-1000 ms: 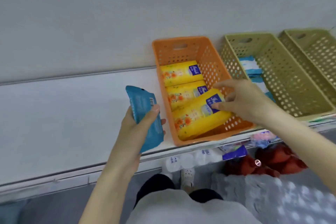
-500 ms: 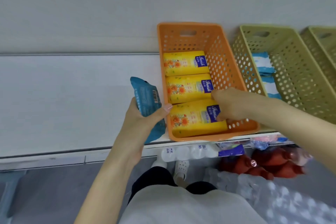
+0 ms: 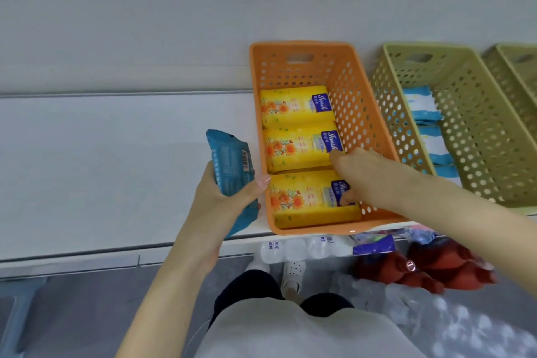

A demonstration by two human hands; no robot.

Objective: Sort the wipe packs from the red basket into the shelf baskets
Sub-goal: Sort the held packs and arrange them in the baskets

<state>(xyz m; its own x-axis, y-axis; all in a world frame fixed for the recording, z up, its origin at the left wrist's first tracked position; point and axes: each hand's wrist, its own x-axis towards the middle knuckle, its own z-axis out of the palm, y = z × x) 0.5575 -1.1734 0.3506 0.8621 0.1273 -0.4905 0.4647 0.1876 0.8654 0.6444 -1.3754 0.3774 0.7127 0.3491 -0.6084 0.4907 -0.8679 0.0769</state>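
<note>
- Left hand [image 3: 209, 206] grips a blue wipe pack [image 3: 229, 160] beside the orange basket [image 3: 290, 51].
- Right hand [image 3: 372, 180] has fingers on the front yellow pack [image 3: 305, 200], which lies flat inside the basket. Pinching or pressing, I cannot tell.
- Square it against its neighbours and release cleanly; the blue pack likely belongs elsewhere.
</note>
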